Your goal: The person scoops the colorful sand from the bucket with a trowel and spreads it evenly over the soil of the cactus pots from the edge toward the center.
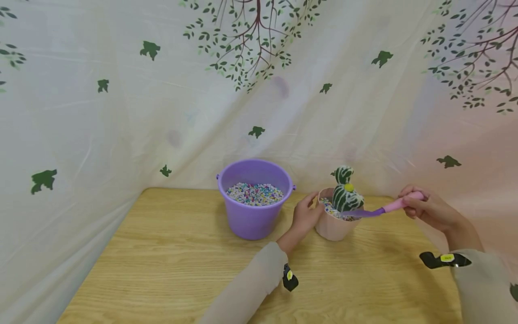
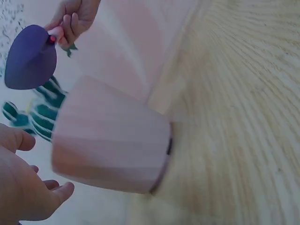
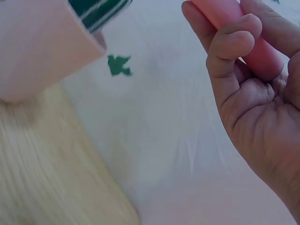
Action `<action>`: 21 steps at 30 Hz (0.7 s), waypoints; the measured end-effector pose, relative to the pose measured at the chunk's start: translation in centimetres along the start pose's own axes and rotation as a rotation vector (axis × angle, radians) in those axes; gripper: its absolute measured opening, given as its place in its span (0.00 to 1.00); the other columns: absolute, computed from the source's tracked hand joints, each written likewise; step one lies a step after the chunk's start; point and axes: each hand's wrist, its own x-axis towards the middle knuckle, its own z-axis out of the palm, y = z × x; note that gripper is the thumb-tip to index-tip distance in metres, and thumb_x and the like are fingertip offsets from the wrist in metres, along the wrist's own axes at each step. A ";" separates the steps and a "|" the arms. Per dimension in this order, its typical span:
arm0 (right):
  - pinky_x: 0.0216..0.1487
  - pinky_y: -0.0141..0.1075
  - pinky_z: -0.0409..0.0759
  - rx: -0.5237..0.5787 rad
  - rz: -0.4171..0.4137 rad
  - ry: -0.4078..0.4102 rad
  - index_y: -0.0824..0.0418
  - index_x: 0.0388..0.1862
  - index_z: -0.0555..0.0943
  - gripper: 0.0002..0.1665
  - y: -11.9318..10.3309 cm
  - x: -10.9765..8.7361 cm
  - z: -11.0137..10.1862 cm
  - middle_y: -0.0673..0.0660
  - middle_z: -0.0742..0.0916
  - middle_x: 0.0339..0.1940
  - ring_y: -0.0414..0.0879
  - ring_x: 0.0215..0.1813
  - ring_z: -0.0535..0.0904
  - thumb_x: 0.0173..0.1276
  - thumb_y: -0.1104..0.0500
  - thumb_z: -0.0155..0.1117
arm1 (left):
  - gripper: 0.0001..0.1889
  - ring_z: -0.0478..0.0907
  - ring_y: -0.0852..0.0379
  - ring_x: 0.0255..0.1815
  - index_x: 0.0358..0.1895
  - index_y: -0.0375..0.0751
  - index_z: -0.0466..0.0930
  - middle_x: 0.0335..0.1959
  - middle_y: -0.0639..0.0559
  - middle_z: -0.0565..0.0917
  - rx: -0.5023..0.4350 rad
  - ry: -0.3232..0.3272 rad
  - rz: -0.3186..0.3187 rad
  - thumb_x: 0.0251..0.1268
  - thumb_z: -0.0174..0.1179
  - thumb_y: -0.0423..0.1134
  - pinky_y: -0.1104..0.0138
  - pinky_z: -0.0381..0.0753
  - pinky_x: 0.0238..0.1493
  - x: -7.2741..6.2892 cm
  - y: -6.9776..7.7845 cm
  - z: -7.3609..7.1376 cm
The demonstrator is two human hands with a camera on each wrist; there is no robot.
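One pot [image 1: 334,228] just right of left hand [image 1: 304,217], which sits loosely spread by its rim; little room leftward to bucket [image 1: 252,222]. Right hand [image 1: 433,209], near table [image 1: 162,252] edge, grips shovel [image 1: 392,207], blade over pot.

Wristband label [image 1: 447,258] too small to read. Right wrist view: pot [image 3: 42,51] cut by left edge, shovel handle [image 3: 263,58] by top. Left wrist view: left hand [image 2: 26,183] cut off.

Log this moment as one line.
left hand: beside pink pot; right hand: grips shovel; shovel: blade above pot; cactus: in pot; purple bucket: holds beads
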 end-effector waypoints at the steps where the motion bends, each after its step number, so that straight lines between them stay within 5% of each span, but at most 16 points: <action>1: 0.24 0.45 0.55 0.014 -0.032 -0.017 0.68 0.62 0.73 0.27 -0.1 0.3 0.2 0.60 0.76 0.33 0.54 0.29 0.60 0.79 0.76 0.26 | 0.25 0.77 0.44 0.68 0.67 0.43 0.79 0.68 0.47 0.80 0.003 0.002 -0.006 0.65 0.60 0.36 0.57 0.79 0.69 -0.2 0.5 -0.1; 6: 0.26 0.42 0.55 0.051 -0.170 -0.047 0.72 0.64 0.70 0.26 -1.0 2.8 1.7 0.61 0.77 0.37 0.52 0.31 0.61 0.79 0.76 0.26 | 0.24 0.77 0.46 0.69 0.67 0.45 0.78 0.68 0.47 0.80 -0.021 -0.039 0.063 0.67 0.60 0.37 0.59 0.80 0.69 -1.3 3.5 -1.9; 11: 0.29 0.41 0.61 0.087 -0.271 -0.021 0.76 0.64 0.69 0.23 -2.0 6.1 3.8 0.65 0.85 0.49 0.52 0.33 0.63 0.79 0.77 0.29 | 0.24 0.74 0.45 0.72 0.68 0.39 0.76 0.69 0.44 0.78 -0.104 -0.081 0.176 0.69 0.58 0.34 0.58 0.77 0.71 -2.0 6.1 -5.8; 17: 0.39 0.33 0.83 0.111 -0.283 0.171 0.72 0.59 0.74 0.20 -3.0 10.1 7.1 0.63 0.88 0.44 0.50 0.35 0.77 0.79 0.77 0.35 | 0.23 0.76 0.40 0.69 0.66 0.32 0.75 0.66 0.37 0.79 -0.087 0.046 0.321 0.68 0.59 0.28 0.55 0.77 0.72 -1.7 7.9 -12.6; 21: 0.42 0.30 0.87 0.085 -0.219 0.290 0.67 0.53 0.78 0.20 -3.0 13.0 9.0 0.59 0.89 0.42 0.45 0.37 0.84 0.78 0.77 0.38 | 0.22 0.76 0.39 0.69 0.65 0.32 0.76 0.65 0.35 0.80 -0.048 0.172 0.335 0.68 0.60 0.27 0.54 0.75 0.73 -1.3 7.8 -17.8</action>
